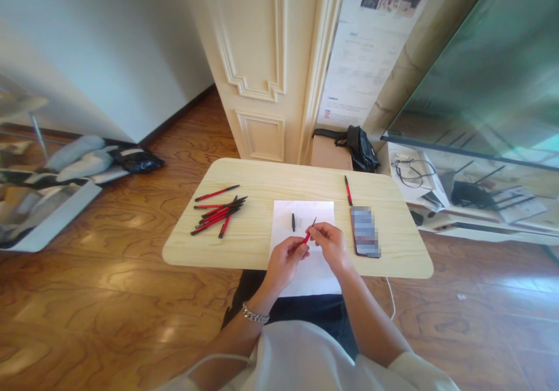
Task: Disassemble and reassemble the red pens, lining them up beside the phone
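Observation:
My left hand pinches the lower part of a red pen barrel above a white sheet of paper. The fingers of my right hand close around the thin dark pen refill at the barrel's upper end, and its tip sticks out past them. Where the refill meets the barrel is hidden by my fingers. On the paper, just beyond my left hand, lies a short black pen part, apart from both hands.
Several red and black pens lie in a loose pile on the left of the wooden table. A single pen and a phone lie to the right. A black bag sits behind the table.

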{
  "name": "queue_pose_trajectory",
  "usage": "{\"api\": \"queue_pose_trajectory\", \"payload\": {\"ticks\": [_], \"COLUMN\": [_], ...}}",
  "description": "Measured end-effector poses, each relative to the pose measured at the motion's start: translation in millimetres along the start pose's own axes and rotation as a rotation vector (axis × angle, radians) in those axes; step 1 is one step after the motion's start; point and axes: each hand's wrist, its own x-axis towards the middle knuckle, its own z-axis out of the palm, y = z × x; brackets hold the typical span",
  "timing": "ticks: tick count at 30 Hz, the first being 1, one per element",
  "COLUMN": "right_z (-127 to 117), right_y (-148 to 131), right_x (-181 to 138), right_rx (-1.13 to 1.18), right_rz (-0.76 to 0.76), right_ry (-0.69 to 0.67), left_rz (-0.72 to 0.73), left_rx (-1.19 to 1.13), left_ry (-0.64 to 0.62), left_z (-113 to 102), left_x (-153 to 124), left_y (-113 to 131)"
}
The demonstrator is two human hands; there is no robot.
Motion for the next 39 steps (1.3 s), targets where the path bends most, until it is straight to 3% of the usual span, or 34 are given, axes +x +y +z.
{"api": "queue_pose_trajectory", "payload": {"ticks": [7,13,15,18,21,27,31,36,39], "right_z": [-0.6,-12.7,-11.4,-0.1,15.9,30.2,18.1,-3.7,-8.5], "right_y": [2.0,9.5,10.7,10.0,7.3,7.1,11.4,0.9,-16.0], "right_x": [0.9,18.2,29.3,45.7,56.3,62.0,62.2,56.0,47.3], "right_rx": [0.029,-0.02,-0.2,-0.653,-0.996,-1.176,-0.947,-0.16,0.15], "right_rz": [0.036,0.066,0.054,0.008,0.062,0.128,0.059,0.021,0.005], "right_ry": [-0.022,-0.28,-0.221,-0.044,-0.027,-0.06,-0.004,0.021,0.038], "left_rz": [0.016,0.022,0.024,0.02,0.024,0.022,0.013,-0.002,0.002], "left_rx": [0.01,0.022,0.009,-0.004,-0.005,-0.001,-0.014,-0.034,-0.042], "left_ry": [0.018,0.021,0.04,0.061,0.067,0.085,0.093,0.094,0.089], "left_z": [-3.5,-7.9,-9.2,-10.5,-11.2,-13.9,-13.5,-8.0,-3.7], "left_x": [2.3,-0.1,-0.7,-1.5,-2.5,-2.1,-0.8,-0.8,-0.7], "left_y": [0.4,1.1,2.4,3.6,3.3,3.1,6.4,10.3,9.4]}}
